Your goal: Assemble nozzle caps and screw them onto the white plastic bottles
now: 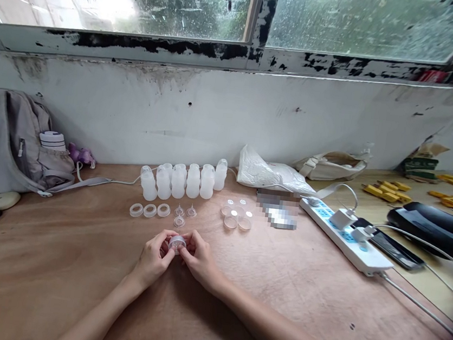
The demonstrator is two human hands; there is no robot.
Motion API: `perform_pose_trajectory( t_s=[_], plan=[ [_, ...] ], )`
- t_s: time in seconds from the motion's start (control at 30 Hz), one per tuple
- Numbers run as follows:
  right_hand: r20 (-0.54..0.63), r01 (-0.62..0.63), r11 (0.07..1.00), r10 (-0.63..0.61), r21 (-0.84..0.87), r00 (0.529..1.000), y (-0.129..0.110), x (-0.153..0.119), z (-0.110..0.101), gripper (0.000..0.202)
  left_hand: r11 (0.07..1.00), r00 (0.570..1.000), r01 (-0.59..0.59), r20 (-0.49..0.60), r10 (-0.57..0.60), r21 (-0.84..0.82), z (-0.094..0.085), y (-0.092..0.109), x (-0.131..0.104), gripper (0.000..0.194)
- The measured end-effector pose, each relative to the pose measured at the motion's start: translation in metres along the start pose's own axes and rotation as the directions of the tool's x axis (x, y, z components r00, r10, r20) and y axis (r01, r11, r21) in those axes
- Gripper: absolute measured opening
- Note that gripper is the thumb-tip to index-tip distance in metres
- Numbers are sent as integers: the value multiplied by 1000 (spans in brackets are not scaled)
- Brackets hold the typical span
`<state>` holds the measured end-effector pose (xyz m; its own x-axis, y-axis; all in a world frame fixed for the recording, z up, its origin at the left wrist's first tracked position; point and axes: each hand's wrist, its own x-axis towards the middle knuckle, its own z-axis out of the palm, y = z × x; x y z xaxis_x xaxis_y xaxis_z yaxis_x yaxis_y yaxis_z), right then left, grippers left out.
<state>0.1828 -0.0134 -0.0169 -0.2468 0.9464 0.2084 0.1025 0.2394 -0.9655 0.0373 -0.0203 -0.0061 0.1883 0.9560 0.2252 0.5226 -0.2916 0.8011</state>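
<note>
Between both hands, just above the wooden table, is a translucent bottle collar ring [177,242]. My left hand [155,254] grips its left side with thumb and fingers. My right hand [199,257] pinches it from the right. Whether a nipple sits inside the ring I cannot make out. Right beyond the hands are three clear silicone nipples [179,221]. To their left, three white collar rings [150,211] lie in a row. Several frosted baby bottles [178,181] stand in a line behind them. Several clear round caps [238,215] lie to the right.
A power strip [345,235] with plugged chargers and cables crosses the right side. Near it are a phone [393,246], a black device [434,229] and yellow parts [387,191]. A plastic bag [271,172] lies against the wall. A grey backpack [13,140] stands at left.
</note>
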Motion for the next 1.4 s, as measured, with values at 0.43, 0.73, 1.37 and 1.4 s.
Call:
perform_pose_trajectory(
  t_s=[0.43,0.73,1.37,1.4],
  plan=[
    [-33,-1,998,-1,-68,999,-2,-2,0,3,995,1000,-6,-1,6,102,4,8,-3,16],
    [-11,-10,995,9,-99,1000,-7,-1,-2,9,985,998,-52,-27,57,166,3,10,-5,14],
    [-31,80,978,-87,-194,996,-15,-4,-2,11,982,998,-49,-31,55,183,2,10,-7,10],
    [-18,79,983,-83,-167,996,-16,-5,-2,10,983,998,-43,-44,51,177,2,9,-7,10]
  ],
)
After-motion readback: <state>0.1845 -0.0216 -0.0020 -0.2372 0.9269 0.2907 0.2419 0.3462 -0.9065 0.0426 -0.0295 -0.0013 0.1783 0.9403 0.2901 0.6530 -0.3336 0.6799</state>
